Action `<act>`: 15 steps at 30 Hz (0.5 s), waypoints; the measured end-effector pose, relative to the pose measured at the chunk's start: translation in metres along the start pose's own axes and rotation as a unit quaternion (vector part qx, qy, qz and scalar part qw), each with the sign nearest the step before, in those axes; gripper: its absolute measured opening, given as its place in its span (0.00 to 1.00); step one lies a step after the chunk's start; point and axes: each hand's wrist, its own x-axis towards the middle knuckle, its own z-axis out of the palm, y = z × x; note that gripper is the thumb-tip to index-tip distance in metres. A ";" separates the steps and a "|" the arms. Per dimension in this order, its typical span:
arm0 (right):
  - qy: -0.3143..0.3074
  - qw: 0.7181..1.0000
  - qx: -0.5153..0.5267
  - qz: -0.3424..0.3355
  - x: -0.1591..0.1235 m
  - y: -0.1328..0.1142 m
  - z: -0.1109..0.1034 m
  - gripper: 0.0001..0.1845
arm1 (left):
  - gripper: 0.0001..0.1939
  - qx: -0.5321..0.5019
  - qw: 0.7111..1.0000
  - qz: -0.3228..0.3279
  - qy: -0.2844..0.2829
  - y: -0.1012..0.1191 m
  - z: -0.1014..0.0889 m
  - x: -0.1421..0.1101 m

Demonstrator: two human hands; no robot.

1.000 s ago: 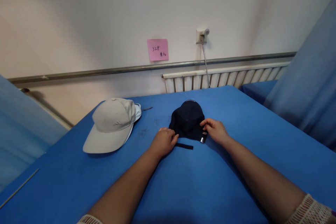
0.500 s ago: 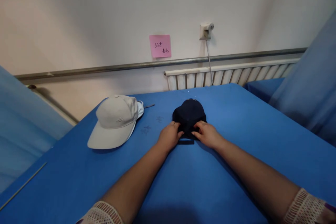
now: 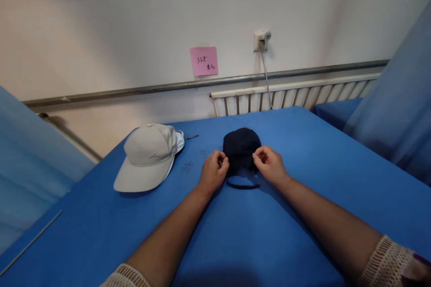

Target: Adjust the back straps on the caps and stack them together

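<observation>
A dark navy cap [image 3: 240, 145] lies on the blue-covered table, its back opening facing me. A narrow dark strap [image 3: 243, 186] curves out from its near side. My left hand [image 3: 214, 171] pinches the cap's left edge between thumb and fingers. On the opposite edge, my right hand [image 3: 270, 164] pinches the fabric in the same way. To the left sits a light grey cap [image 3: 148, 150], brim toward me, with a pale blue cap [image 3: 180, 140] partly hidden behind it.
The blue table cover [image 3: 256, 242] runs under everything. A thin rod [image 3: 32, 240] lies at the left. Blue curtains [image 3: 397, 94] hang on both sides. Behind stand a metal rail [image 3: 151, 89], a white radiator [image 3: 286, 97], a socket with a cord [image 3: 261, 41] and a pink note [image 3: 204, 61].
Both hands have shifted outward from the middle of the navy cap to its side edges. The cap's near edge looks more spread, and the strap now bows out in a curve.
</observation>
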 end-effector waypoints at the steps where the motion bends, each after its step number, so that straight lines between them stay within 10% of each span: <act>1: 0.018 0.999 0.035 0.002 0.000 -0.001 -0.002 0.06 | 0.06 -0.027 1.000 0.004 0.011 0.003 -0.003 0.000; 15: -0.092 0.989 0.106 0.054 -0.004 0.012 -0.005 0.07 | 0.07 -0.081 0.992 -0.058 0.077 -0.029 -0.006 0.006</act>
